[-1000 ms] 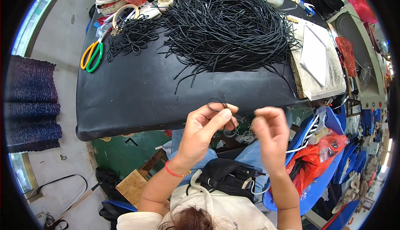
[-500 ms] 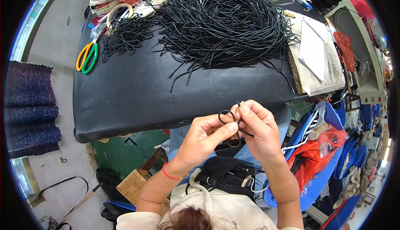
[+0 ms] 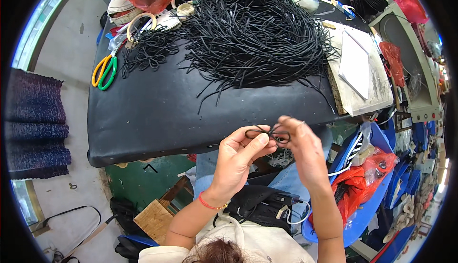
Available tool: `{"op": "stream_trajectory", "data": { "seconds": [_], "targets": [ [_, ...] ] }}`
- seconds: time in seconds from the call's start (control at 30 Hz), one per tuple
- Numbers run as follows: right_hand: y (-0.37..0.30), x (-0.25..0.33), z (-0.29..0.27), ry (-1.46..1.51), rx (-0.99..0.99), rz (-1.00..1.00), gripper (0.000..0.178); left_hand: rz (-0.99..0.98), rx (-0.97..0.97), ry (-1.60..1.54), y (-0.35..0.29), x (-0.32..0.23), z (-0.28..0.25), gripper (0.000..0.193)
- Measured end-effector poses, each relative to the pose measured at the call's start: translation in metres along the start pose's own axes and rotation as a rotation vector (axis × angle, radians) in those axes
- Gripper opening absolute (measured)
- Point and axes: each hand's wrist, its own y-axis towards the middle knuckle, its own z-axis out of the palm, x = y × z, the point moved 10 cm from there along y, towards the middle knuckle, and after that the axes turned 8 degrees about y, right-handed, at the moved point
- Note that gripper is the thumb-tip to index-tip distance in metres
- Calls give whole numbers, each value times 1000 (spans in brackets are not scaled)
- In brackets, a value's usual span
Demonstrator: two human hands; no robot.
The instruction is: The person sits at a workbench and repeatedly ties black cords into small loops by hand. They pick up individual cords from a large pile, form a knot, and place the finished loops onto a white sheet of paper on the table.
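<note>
Between thumb and fingers my left hand (image 3: 237, 157) pinches a thin black cord (image 3: 270, 133). The cord is looped like a small bow, with one loop over the left fingers and another toward the right hand. My right hand (image 3: 307, 154) is beside the right loop, its fingers raised and smeared by motion, so its grip cannot be made out. Both hands are just off the near edge of the black-covered table (image 3: 143, 124). A large heap of black cords (image 3: 257, 39) lies on the table beyond them, with a smaller pile of looped cords (image 3: 151, 51) to its left.
Scissors (image 3: 105, 72) with orange and green handles lie at the table's left. A pale board (image 3: 379, 84) with white paper (image 3: 354, 67) is at the right. Beside my right arm stands a blue container (image 3: 355, 227) with red plastic bags (image 3: 350, 182). A wooden stool (image 3: 153, 219) stands below left.
The cord has gone from a single round loop to a bow shape with loops on both sides. My right hand has drawn slightly away from the knot; my left keeps its pinch.
</note>
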Motion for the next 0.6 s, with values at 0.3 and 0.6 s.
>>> {"op": "stream_trajectory", "data": {
  "seconds": [0.3,0.6],
  "targets": [
    [-5,11,-1,-112,-11,-117,11,25,107,325,-8,1,14,19],
    [-3,6,-9,-164,-108,-202,10,106,112,563,-9,6,10,18]
  ]
}}
